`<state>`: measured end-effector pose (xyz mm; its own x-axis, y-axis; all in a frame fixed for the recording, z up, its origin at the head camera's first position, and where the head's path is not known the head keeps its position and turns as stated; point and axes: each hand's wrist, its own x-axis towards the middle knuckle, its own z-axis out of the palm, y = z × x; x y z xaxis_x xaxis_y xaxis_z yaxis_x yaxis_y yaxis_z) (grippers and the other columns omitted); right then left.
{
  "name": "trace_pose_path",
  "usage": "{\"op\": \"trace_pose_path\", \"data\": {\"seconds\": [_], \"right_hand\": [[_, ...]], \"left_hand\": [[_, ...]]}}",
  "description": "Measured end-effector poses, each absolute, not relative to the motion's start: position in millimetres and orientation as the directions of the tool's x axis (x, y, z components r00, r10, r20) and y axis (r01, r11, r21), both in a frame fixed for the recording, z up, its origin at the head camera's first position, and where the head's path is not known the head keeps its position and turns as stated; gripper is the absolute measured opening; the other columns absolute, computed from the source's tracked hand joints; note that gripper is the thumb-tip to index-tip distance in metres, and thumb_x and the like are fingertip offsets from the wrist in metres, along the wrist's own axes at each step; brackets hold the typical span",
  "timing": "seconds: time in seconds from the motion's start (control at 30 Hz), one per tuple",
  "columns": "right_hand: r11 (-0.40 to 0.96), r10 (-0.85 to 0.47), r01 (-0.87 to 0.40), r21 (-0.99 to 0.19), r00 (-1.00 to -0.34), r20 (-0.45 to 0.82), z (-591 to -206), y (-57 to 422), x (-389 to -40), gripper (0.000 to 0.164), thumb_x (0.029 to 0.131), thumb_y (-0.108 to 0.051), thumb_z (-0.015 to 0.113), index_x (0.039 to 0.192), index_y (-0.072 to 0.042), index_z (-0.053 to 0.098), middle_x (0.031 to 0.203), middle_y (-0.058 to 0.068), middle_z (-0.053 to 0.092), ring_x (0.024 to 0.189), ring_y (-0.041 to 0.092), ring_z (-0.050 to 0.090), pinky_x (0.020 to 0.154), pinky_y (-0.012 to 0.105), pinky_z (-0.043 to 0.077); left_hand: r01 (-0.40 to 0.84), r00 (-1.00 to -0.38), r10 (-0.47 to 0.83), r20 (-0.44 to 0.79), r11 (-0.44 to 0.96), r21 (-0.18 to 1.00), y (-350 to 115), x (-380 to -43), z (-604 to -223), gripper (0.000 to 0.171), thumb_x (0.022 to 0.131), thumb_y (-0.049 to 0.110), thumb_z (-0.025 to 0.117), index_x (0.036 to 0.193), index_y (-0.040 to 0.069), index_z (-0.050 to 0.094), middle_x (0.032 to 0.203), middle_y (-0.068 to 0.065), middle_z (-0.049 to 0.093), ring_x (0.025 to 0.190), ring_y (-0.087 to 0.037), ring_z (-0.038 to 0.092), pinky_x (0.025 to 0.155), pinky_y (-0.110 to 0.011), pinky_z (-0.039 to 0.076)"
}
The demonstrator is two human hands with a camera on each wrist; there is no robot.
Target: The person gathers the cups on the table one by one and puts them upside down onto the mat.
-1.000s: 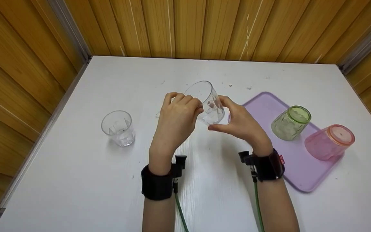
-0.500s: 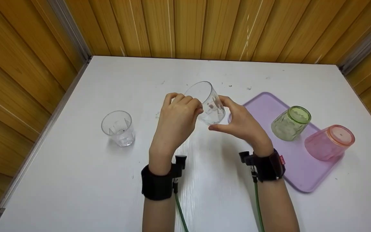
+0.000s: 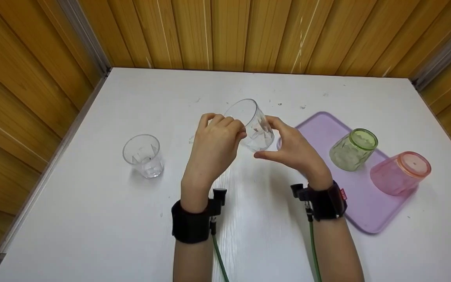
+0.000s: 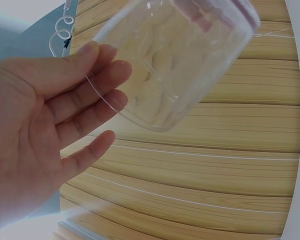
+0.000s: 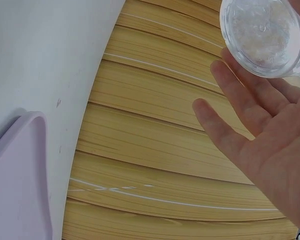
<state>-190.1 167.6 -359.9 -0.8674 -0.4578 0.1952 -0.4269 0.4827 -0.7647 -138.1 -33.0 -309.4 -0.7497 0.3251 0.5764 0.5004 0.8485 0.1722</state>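
Between both hands [image 3: 214, 147] [image 3: 296, 148]; a clear cup [image 3: 260, 135]

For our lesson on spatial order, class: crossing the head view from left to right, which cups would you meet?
Upright clear tapered cup, tilted clear tapered cup, upside-down translucent green tapered cup, upside-down translucent pink tapered cup.

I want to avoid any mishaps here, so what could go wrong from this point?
The clear, faceted tumbler could slip: it is tilted, and the left hand pinches just its rim while the right hand holds it near the base. The pink translucent tumbler, upside down near the right edge of the purple rectangular tray, might be knocked off if the right hand swings that way.
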Motion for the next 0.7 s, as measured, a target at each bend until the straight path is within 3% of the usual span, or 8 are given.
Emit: {"op": "trace_pose_path", "data": {"seconds": [0.27, 0.57, 0.7], "right_hand": [[0.465, -0.461, -0.426, -0.776, -0.865, 0.199, -360.1, 168.6, -190.2, 0.078, 0.066, -0.036, 0.08, 0.133, -0.028, 0.041, 0.129, -0.002, 0.051, 0.106, 0.013, 0.05, 0.089, 0.038, 0.04], [0.471, -0.449, -0.407, -0.783, -0.874, 0.184, -357.8, 167.9, -189.8, 0.079, 0.065, -0.029, 0.081, 0.132, -0.019, 0.042, 0.126, 0.002, 0.053, 0.101, 0.016, 0.051, 0.087, 0.038, 0.039], [0.478, -0.448, -0.405, -0.779, -0.876, 0.181, -357.3, 168.3, -189.9, 0.078, 0.066, -0.029, 0.081, 0.133, -0.021, 0.042, 0.126, 0.001, 0.053, 0.101, 0.016, 0.051, 0.087, 0.038, 0.039]], "left_hand": [[0.492, -0.767, 0.331, 0.55, 0.854, 0.171, -32.4, -137.9, -308.3, 0.005, 0.083, 0.016, 0.064, 0.083, 0.012, 0.067, 0.075, 0.002, 0.065, 0.08, -0.019, 0.06, 0.094, -0.037, 0.035], [0.477, -0.782, 0.324, 0.533, 0.861, 0.176, -32.0, -138.1, -308.6, 0.005, 0.083, 0.017, 0.064, 0.082, 0.013, 0.066, 0.073, 0.003, 0.063, 0.078, -0.018, 0.058, 0.094, -0.035, 0.034], [0.473, -0.786, 0.323, 0.527, 0.863, 0.176, -31.8, -138.1, -308.6, 0.005, 0.084, 0.017, 0.063, 0.082, 0.013, 0.066, 0.074, 0.003, 0.063, 0.079, -0.018, 0.058, 0.094, -0.036, 0.034]]}}
